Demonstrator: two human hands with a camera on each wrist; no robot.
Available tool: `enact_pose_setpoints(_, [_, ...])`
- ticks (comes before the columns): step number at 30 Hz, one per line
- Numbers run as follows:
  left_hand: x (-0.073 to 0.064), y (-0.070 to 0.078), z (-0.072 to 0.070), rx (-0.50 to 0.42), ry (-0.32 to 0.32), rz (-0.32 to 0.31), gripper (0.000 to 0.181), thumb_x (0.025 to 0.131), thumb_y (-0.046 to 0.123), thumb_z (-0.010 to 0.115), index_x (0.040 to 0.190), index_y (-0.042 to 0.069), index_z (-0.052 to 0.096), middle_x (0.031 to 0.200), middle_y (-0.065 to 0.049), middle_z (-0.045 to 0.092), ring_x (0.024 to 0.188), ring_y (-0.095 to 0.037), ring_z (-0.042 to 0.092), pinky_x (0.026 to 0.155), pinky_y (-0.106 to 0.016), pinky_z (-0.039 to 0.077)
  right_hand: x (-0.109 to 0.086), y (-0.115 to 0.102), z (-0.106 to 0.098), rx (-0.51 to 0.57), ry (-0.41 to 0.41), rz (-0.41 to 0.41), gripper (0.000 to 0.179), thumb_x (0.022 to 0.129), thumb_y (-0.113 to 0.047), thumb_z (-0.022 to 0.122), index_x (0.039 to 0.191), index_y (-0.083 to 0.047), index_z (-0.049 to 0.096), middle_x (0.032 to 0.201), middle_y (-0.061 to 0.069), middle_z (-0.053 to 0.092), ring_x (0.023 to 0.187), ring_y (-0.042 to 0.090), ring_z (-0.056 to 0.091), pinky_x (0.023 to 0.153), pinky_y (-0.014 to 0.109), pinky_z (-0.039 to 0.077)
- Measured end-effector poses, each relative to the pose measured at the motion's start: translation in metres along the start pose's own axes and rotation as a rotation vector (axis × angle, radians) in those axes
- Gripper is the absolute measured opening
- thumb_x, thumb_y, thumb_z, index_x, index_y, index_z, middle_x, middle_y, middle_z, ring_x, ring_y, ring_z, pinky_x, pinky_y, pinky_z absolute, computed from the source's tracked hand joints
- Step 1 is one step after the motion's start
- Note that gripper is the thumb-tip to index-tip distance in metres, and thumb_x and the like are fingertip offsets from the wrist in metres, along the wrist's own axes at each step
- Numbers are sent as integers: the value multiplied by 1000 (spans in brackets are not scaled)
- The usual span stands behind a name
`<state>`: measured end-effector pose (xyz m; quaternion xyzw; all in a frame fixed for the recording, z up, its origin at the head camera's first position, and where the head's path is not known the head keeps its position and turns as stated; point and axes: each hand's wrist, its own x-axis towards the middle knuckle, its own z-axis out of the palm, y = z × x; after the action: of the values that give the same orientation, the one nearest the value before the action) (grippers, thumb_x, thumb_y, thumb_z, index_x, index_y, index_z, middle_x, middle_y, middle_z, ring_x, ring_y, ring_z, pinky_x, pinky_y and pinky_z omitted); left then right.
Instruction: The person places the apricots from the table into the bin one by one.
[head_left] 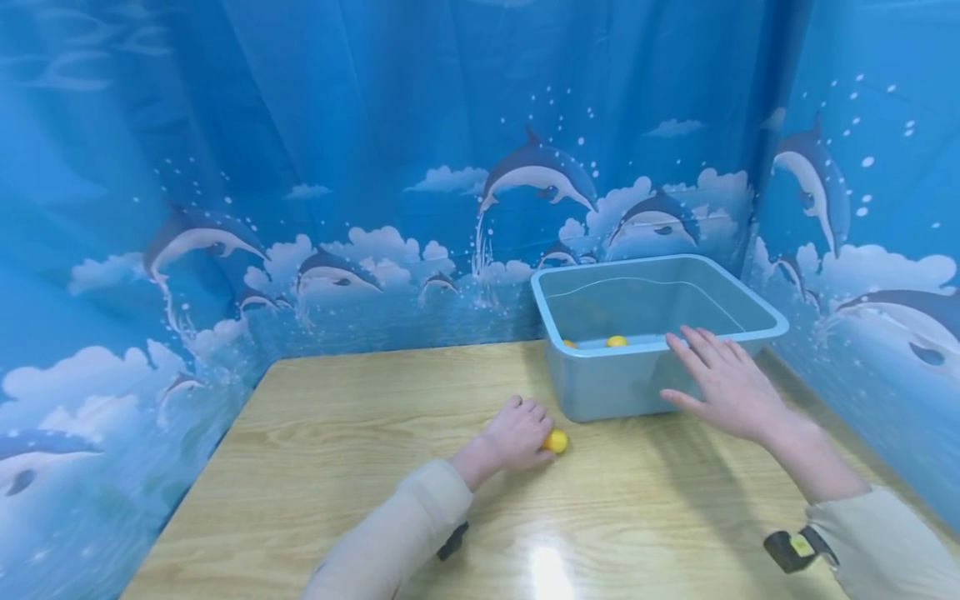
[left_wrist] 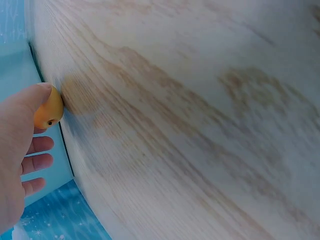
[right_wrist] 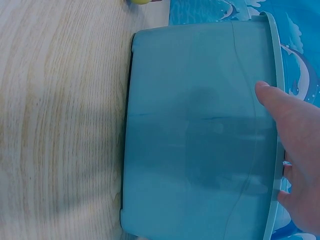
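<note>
My left hand [head_left: 519, 433] pinches a small yellow-orange ball [head_left: 557, 441] low over the table, just left of the bin's near corner. In the left wrist view a dark dot marks the ball [left_wrist: 49, 111], and thumb and fingers close around it. A blue plastic bin [head_left: 611, 387] stands at the right, with yellow round things [head_left: 617, 341] inside. My right hand [head_left: 723, 383] is at the bin's near rim, fingers spread and holding nothing. From the right wrist, the bin's side [right_wrist: 200, 125] fills the middle, with the thumb in front of its rim.
The light wood table [head_left: 360, 408] carries the bin close to its back right. Blue curtains [head_left: 375, 150] with printed dolphins hang behind and along both sides. A dark strapped device [head_left: 795, 550] sits on the right wrist, and another [head_left: 453, 542] under the left sleeve.
</note>
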<state>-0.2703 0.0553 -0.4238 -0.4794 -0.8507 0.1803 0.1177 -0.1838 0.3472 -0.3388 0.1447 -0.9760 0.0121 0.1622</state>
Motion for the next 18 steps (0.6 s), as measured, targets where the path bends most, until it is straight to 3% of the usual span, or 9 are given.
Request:
enact_pose_setpoints(9, [1, 2, 1, 21, 51, 42, 40, 86, 59, 49, 94, 21, 60, 94, 5, 55, 90, -13, 50, 78, -30, 38, -1, -1, 1, 6, 7, -2, 79, 87, -45, 59, 143, 0, 26, 141, 29, 28, 128, 47, 24, 102, 59, 17])
enact_pose_setpoints(18, [-4, 0, -9, -9, 130, 59, 37, 86, 57, 50, 92, 21, 59, 89, 6, 54, 85, -11, 48, 77, -29, 37, 0, -1, 0, -6, 11, -6, 80, 87, -45, 59, 143, 0, 26, 141, 30, 29, 127, 47, 25, 101, 60, 18])
